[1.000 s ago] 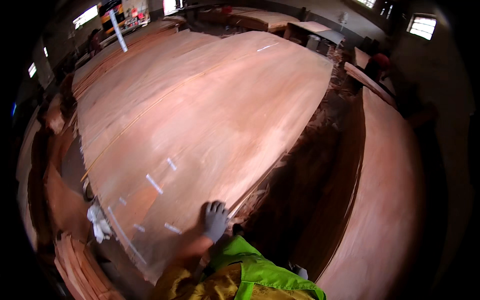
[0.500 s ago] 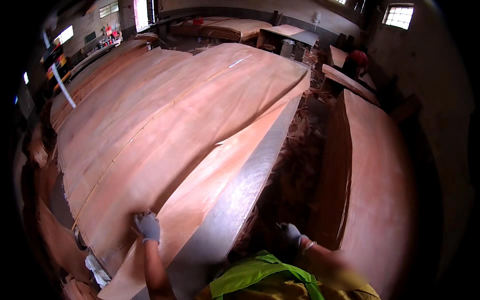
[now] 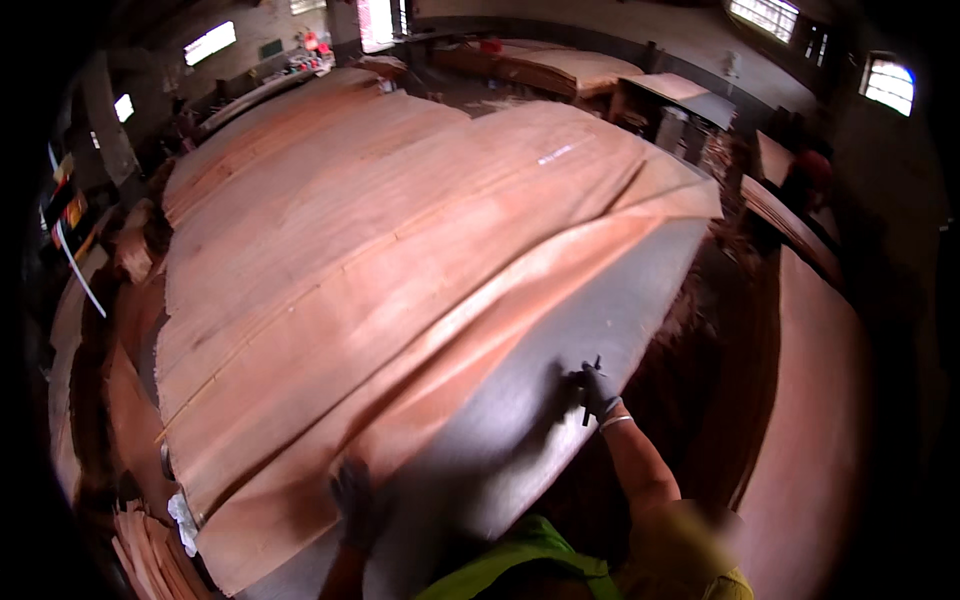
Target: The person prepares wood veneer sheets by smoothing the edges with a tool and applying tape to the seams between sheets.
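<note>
A wide, wavy sheet of pinkish-brown wood veneer [image 3: 400, 290] covers most of a large table, its near right edge rippled. Along that edge shows a strip of smooth grey metal tabletop [image 3: 560, 340]. My left hand [image 3: 352, 492], in a grey glove, lies at the veneer's near edge, fingers stretched out and somewhat blurred. Over the metal strip, my gloved right hand [image 3: 602, 395] grips a small dark tool [image 3: 586, 405] with thin projecting parts; its exact kind is not clear. A pale band circles my right wrist.
To the right stands a long veneer stack [image 3: 815, 370], with a dark, scrap-strewn gap between it and the table. More veneer piles [image 3: 560, 68] lie at the back. Torn strips [image 3: 150, 550] and white plastic [image 3: 183, 522] are at the lower left. A person [image 3: 808, 180] is at the far right.
The view has shifted. My right hand has come up from beside the table to above the metal strip. My left hand has moved off the veneer's middle to its near edge, which has ripples now.
</note>
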A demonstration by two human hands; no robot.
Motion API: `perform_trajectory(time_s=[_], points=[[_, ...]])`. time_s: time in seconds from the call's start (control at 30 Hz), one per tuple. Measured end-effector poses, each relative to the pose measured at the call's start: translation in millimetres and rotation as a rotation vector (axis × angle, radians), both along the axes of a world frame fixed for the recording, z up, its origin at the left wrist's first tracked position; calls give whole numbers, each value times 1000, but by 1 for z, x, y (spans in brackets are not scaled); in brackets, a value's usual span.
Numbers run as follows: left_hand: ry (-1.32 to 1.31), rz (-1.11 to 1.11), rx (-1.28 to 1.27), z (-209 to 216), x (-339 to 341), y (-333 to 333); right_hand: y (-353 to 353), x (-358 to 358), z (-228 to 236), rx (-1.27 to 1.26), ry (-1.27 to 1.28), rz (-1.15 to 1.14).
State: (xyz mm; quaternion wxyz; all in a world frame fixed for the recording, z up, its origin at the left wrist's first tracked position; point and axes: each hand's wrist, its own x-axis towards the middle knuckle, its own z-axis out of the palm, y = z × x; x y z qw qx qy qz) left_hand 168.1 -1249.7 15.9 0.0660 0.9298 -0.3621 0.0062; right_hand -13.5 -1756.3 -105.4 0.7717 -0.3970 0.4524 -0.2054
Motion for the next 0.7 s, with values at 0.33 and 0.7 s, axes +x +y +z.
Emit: perform_trajectory(time_s=[0.33, 0.7], points=[[-476, 321, 292, -69, 23, 33, -206, 119, -8, 50, -187, -116], [-424, 417, 189, -33, 28, 59, -275, 152, 17, -131, -224, -270]])
